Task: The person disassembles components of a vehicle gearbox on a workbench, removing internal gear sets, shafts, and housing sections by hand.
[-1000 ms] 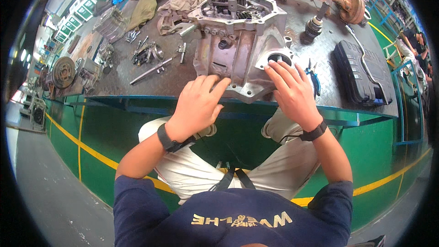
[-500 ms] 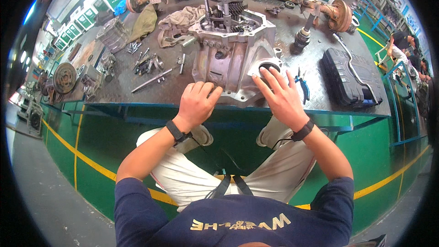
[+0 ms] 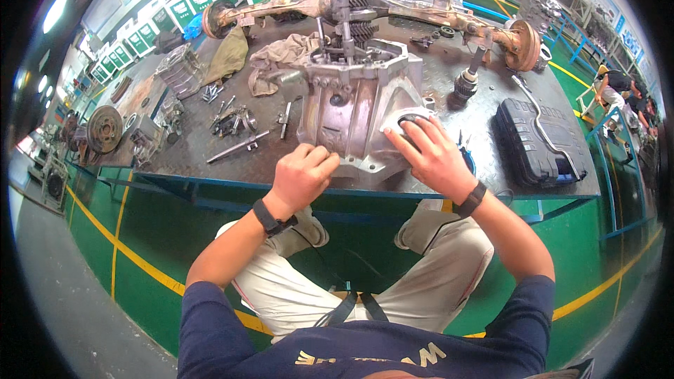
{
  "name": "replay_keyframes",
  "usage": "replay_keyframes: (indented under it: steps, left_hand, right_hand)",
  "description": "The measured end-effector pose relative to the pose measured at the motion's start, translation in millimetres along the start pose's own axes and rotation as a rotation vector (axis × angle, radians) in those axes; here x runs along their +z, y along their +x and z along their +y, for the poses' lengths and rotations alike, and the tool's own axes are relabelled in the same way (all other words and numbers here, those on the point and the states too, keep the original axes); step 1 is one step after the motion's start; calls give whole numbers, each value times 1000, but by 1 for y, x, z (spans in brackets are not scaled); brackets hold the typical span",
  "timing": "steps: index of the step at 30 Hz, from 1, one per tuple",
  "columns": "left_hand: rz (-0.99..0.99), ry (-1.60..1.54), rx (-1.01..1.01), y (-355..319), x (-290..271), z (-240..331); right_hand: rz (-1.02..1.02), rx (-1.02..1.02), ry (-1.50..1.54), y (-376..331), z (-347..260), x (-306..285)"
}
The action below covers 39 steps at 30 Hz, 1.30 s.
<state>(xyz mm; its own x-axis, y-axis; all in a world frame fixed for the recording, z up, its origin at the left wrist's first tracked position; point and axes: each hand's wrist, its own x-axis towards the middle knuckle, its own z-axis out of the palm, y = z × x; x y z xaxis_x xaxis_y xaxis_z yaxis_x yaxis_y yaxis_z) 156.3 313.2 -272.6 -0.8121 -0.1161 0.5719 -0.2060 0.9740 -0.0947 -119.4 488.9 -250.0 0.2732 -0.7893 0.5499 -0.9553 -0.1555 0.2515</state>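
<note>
A large grey metal gearbox housing (image 3: 354, 116) stands upright on the bench in front of me, with a stack of gears on shafts (image 3: 359, 24) rising out of its top. At its lower front left is my left hand (image 3: 303, 172), its fingers curled closed; whatever they may hold is hidden. My right hand (image 3: 437, 156) lies over the round opening on the housing's right front, with the fingers stretched out and fingertips at the opening's rim. Just right of that hand are blue-handled pliers (image 3: 468, 158), partly hidden by it.
Behind the housing lies a rusty axle (image 3: 281, 8). To the right are a splined shaft (image 3: 466, 84) and a black tool case (image 3: 537, 142) with a bent metal bar (image 3: 551, 123). Rags (image 3: 281, 60), a rod (image 3: 239, 146) and loose parts lie left. People work at far right.
My left hand's fingers have curled in more tightly. The right hand stays at the round opening, its fingers closer together. The bench sits slightly lower in the picture.
</note>
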Motion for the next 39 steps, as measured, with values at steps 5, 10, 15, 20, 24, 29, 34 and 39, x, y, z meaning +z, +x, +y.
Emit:
replay_keyframes:
  steps: [5, 10, 15, 20, 24, 29, 34, 39]
  left_hand:
    - [79, -81, -100, 32, -29, -26]
    - [115, -110, -139, 62, -41, -54]
    - [149, -141, -167, 66, -42, -69]
    - [223, -185, -187, 73, -34, -80]
    - [280, -122, -167, 94, -23, -98]
    - [284, -160, -175, 99, -26, -130]
    - [310, -189, -225, 111, -27, -120]
    - [322, -217, -241, 113, -29, -119]
  right_hand:
    - [-31, 24, 114, 46, 22, -21]
    - [-96, 58, 206, 82, 45, -35]
    - [-156, 50, 249, 103, 60, -36]
    - [-120, 36, 218, 119, 74, -31]
    - [-78, 3, 181, 130, 101, -21]
    - [-219, 69, 193, 167, 91, -39]
    - [-213, 54, 191, 170, 104, -37]
    - [-243, 88, 239, 177, 105, -42]
